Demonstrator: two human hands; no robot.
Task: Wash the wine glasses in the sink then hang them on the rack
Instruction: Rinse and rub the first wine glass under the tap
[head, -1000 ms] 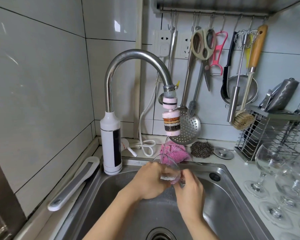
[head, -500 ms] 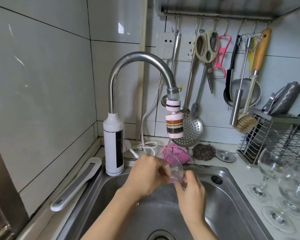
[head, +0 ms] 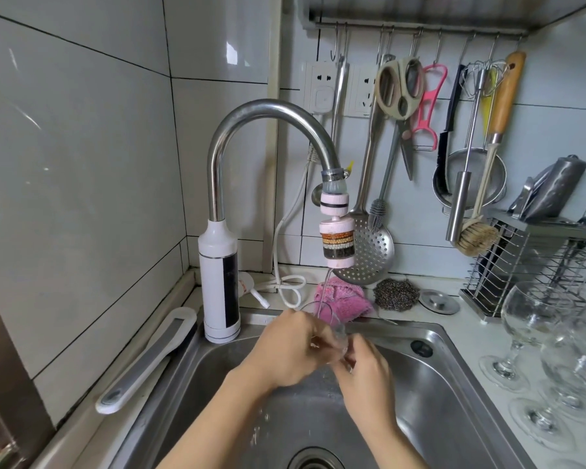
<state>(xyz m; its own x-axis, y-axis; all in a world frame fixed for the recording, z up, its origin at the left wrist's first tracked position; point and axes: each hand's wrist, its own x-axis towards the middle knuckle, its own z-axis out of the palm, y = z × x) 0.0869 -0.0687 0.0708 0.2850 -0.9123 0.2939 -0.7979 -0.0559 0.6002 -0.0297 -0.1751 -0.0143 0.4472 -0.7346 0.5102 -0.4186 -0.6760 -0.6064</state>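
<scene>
Mid-frame beneath the tap (head: pixel 217 164), the left hand (head: pixel 285 353) clasped the wine glass (head: pixel 330 328); the right hand (head: pixel 366 372) gripped its lower end.

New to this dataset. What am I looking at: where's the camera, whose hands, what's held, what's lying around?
There is no robot here. A single camera sits on a person's head and looks down at their bare hands. The left hand and right hand both hold a wine glass over the sink, under a thin stream from the faucet. More glasses stand on the counter to the right. A pink cloth and a scourer lie behind the sink. Utensils hang from a rail.
</scene>
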